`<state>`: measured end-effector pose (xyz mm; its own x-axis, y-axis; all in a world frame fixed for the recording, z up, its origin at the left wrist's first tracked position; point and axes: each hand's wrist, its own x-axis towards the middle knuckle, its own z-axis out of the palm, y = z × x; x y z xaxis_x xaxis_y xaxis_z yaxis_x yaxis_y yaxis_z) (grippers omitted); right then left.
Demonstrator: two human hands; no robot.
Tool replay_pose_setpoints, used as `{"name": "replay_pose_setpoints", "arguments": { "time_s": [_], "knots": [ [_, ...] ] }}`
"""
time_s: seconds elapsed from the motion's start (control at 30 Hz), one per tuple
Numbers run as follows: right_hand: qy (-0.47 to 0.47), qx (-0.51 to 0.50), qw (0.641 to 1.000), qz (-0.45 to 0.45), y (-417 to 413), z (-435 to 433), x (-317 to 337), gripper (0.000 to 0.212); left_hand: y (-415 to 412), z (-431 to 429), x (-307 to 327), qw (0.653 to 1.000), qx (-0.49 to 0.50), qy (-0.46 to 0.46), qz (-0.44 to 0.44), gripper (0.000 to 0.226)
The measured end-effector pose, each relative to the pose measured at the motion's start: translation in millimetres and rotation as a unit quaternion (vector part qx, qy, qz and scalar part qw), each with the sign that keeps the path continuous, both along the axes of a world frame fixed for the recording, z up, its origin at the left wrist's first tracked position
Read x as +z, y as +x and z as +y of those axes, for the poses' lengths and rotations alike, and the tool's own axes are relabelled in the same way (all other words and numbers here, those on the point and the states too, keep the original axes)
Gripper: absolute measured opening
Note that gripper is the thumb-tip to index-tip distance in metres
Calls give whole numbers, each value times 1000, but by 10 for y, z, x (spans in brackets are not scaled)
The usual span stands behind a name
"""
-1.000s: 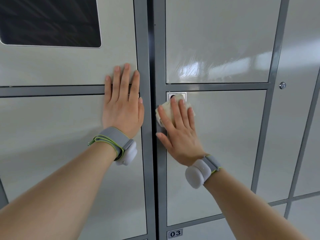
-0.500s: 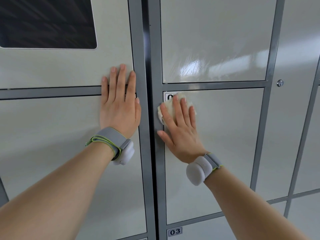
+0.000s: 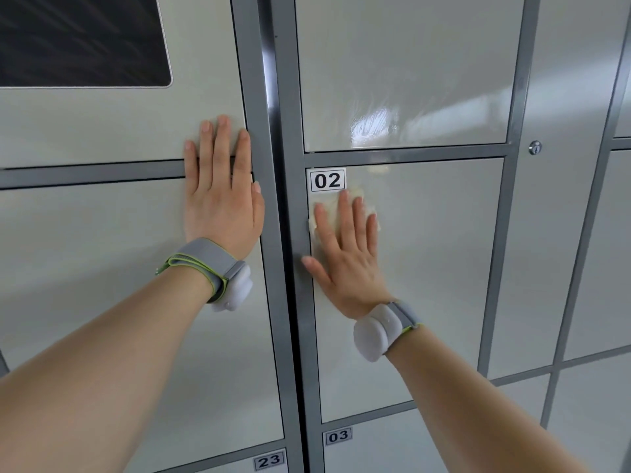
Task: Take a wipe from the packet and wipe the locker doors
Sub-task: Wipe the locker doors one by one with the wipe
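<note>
Head view. The right hand (image 3: 345,264), fingers straight and slightly spread, presses the wipe (image 3: 373,218) flat against locker door 02 (image 3: 426,285), just below its number label (image 3: 327,180) near the door's upper left corner. The left hand (image 3: 222,206), flat with fingers nearly together, rests across the grey rail (image 3: 85,174) on the left. Step in hand: wiping door 02; the next stroke probably needs steady pressure further down the panel. Since half a second ago, hand and wipe have shifted lower, uncovering the label.

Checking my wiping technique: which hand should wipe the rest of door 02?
Right. The right hand presses the wipe flat on door 02; the left hand holds nothing and rests on the neighbouring doors.
</note>
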<state>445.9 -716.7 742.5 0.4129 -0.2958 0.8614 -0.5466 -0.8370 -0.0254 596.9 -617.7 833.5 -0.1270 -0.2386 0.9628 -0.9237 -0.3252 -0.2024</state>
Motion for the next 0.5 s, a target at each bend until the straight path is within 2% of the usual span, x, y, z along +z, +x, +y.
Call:
{"name": "replay_pose_setpoints", "arguments": {
  "time_s": [0.17,0.37,0.5],
  "knots": [
    [-4,11,1000,20,-46,11,-197,69,-69,6,-5,999,8,17,32,59],
    [97,0,994,-56,-175,-32,238,74,-189,3,-43,997,5,10,73,62],
    [71,-8,997,-34,-162,-26,-8,77,-243,7,-145,995,-8,2,95,62]
  ]
}}
